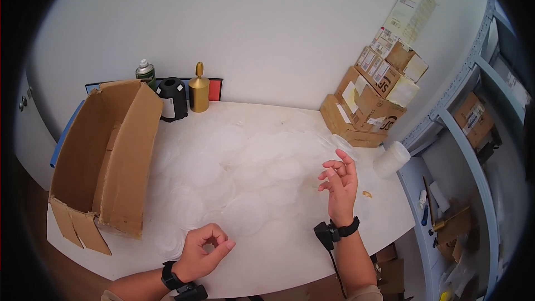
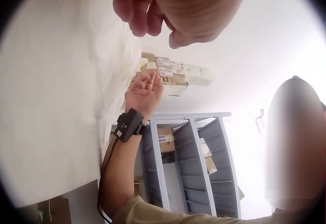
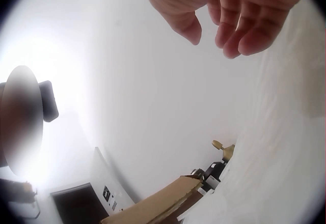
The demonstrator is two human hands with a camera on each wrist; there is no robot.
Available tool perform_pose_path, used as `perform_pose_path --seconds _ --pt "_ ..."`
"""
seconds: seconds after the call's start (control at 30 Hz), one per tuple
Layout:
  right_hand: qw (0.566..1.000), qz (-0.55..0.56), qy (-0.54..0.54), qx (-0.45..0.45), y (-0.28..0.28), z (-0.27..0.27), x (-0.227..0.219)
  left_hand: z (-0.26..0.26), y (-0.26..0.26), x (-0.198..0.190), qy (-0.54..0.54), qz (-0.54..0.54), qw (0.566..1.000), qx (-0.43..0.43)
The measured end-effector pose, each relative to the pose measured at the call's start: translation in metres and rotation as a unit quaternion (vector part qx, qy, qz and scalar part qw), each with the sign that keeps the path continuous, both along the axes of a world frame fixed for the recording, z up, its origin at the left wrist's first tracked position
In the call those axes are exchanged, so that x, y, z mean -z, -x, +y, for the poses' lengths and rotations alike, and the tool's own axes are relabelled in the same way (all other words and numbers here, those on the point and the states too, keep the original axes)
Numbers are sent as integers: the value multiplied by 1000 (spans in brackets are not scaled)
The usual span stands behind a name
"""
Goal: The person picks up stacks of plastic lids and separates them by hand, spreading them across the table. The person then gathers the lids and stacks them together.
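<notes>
My left hand (image 1: pixel 199 255) is at the front of the white table, its fingers loosely curled and holding nothing. Beneath and beyond it lie many thin, round, translucent white sheets (image 1: pixel 243 214), overlapping across the tabletop. Farther right, my right hand (image 1: pixel 341 189) is raised with relaxed, bent fingers and nothing in its grasp. A whitish translucent cylinder (image 1: pixel 392 159), like a roll or a stack, lies past it near the right edge. In the left wrist view, the left hand's fingers (image 2: pixel 138 23) hang over the table side. The right wrist view has the right fingers (image 3: pixel 257 35) slightly apart.
An open cardboard box (image 1: pixel 147 161) takes up the table's left side. Behind it stand a spray can (image 1: pixel 145 72), a black container (image 1: pixel 173 100) and a gold bottle (image 1: pixel 199 95). Stacked cartons (image 1: pixel 370 103) rise at the back right, beside a grey metal shelf (image 1: pixel 473 150).
</notes>
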State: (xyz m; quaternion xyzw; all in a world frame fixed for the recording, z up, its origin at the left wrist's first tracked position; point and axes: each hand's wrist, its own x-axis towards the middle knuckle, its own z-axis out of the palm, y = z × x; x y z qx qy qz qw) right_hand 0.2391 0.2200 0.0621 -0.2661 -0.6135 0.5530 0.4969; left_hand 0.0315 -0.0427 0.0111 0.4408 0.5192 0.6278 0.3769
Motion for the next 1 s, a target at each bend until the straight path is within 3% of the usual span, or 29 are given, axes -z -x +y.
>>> perform_pose_path --seconds 0.13,0.27,0.3,0.37,0.53,0.63,0.7,0.8,1.0 --pt "984 -15 -95 147 -56 32 -7 0 -3 4 6 -1 1000 7" --pt "922 -54 -132 360 -140 103 13 -2 -7 2 76 -26 992 96" --pt "922 -53 -132 360 -159 121 22 -2 -8 1 104 -13 986 130" --pt "863 -177 -86 466 -193 156 44 -2 -9 6 110 -8 982 150" --pt "848 -260 -69 456 -222 195 76 0 -6 8 136 -3 974 179" --pt "879 -243 -23 410 -224 216 89 2 -4 6 150 10 970 190" --pt "907 -199 -57 366 -224 230 92 4 -2 3 137 42 969 202" --pt "883 -246 -64 395 -225 240 91 3 2 7 140 46 966 213" --pt "898 -215 -114 366 -223 251 100 4 -1 -5 98 32 978 183"
